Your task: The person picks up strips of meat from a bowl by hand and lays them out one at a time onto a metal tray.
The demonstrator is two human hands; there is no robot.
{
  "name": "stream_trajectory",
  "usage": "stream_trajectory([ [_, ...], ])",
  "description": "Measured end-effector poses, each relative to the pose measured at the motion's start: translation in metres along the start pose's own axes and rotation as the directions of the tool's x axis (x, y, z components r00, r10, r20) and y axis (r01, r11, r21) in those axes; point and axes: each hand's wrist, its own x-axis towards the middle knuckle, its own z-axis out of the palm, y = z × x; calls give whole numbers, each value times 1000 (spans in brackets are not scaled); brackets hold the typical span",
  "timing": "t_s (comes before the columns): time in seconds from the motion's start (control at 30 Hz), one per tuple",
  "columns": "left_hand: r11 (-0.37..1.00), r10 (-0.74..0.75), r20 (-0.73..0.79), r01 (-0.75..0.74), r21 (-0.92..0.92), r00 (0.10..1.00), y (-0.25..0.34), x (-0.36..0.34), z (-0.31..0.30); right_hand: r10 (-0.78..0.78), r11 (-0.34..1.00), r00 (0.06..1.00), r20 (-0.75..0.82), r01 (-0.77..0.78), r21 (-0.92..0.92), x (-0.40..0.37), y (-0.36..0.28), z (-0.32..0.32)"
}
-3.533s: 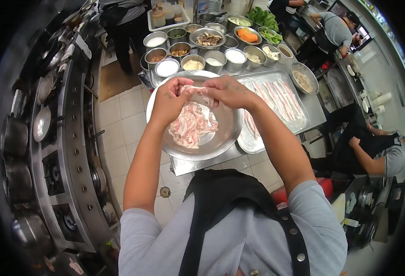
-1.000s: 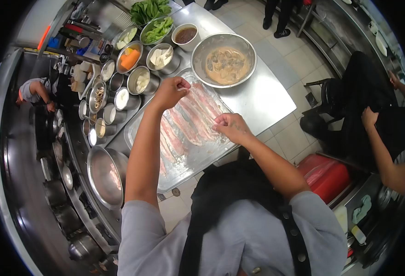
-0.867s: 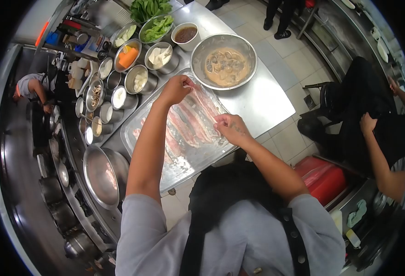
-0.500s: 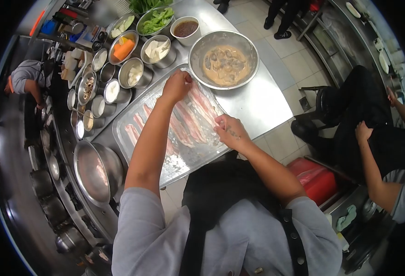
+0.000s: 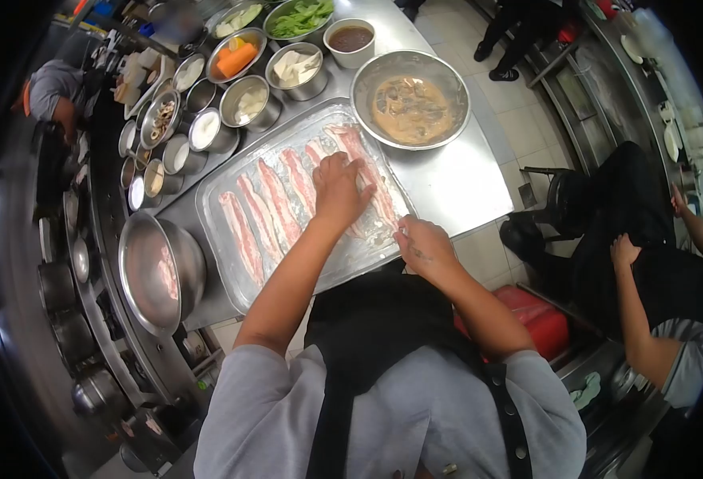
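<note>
Several raw bacon strips (image 5: 272, 209) lie side by side, lengthwise, in a shallow metal tray (image 5: 207, 214). My left hand (image 5: 341, 190) is over the strips in the right half of the tray, its fingers apart and holding nothing I can see. It hides the middle of the strips beneath it. At the tray's right edge, my right hand (image 5: 425, 246) pinches the near end of the rightmost bacon strip (image 5: 379, 195). That strip stretches up the tray to its far edge.
A metal bowl (image 5: 447, 112) of pieces in orange-brown sauce stands beyond the tray. More bacon sits in a bowl (image 5: 132, 267) at left. Steel pots of vegetables (image 5: 297, 68) and a cup of brown sauce (image 5: 350, 41) line the back. A seated person (image 5: 647, 263) is at right.
My left hand has come down from the strip's far end to the middle of the strips. My right hand stays at the near end. The view has shifted slightly.
</note>
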Motion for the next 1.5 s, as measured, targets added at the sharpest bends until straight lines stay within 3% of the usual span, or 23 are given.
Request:
stream_trajectory([
  [0.03,1000,-15,-53,16,17,998,2,-5,2,-10,1000,1000,5,10,-3,-2,-2,-2],
  [0.1,998,-58,-22,59,16,998,7,-11,0,-73,997,997,-29,73,-4,-5,-5,-4],
  [0.23,1000,-6,75,5,14,997,18,-33,-20,-81,996,996,-39,80,-24,-4,-9,0],
  [0.33,982,-10,130,34,-185,991,5,-53,-53,-65,997,996,-56,62,-53,-4,-20,0],
  [0.43,920,-79,2,74,-384,997,-32,-77,-114,-156,987,985,-71,152,-55,3,-33,-1],
  [0.5,919,-119,-165,46,-391,979,-64,-100,-163,-147,989,989,-10,147,-33,9,-53,-1],
  [0.57,878,-351,-181,255,-406,919,-76,-125,-228,-231,972,973,-12,231,-45,18,-72,5],
  [0.67,863,-433,-307,292,-412,847,-135,-175,-282,-317,948,948,28,317,-14,26,-142,11],
  [0.7,791,-535,-288,352,-500,794,-154,-191,-296,-313,950,946,86,311,33,27,-172,14],
  [0.73,705,-625,-257,391,-592,738,-171,-206,-306,-388,921,917,91,383,73,27,-198,20],
  [0.83,683,-681,-318,413,-603,660,-220,-251,-324,-558,829,821,121,549,101,22,-290,38],
  [0.9,664,-692,-319,398,-633,648,-247,-273,-326,-637,771,756,153,629,98,22,-346,65],
  [0.97,558,-699,-169,382,-737,695,-263,-283,-324,-763,623,610,213,782,-7,30,-397,99],
  [1.03,538,-691,-160,354,-765,705,-276,-291,-325,-803,532,522,288,845,-48,47,-438,145],
  [1.1,517,-666,-154,303,-801,730,-284,-297,-331,-724,504,545,422,837,-215,73,-466,197],
  [1.17,494,-659,-141,284,-822,739,-299,-305,-336,-595,310,522,612,851,-424,116,-469,255],
  [1.23,569,-613,-188,263,-779,767,-320,-311,-333,-570,255,529,629,841,-477,129,-470,288],
  [1.37,524,-610,-183,219,-823,771,-332,-318,-334,-548,74,496,674,831,-551,145,-460,326],
  [1.5,499,-593,-133,232,-835,794,-334,-330,-343,-520,14,486,702,827,-563,148,-462,337],
])
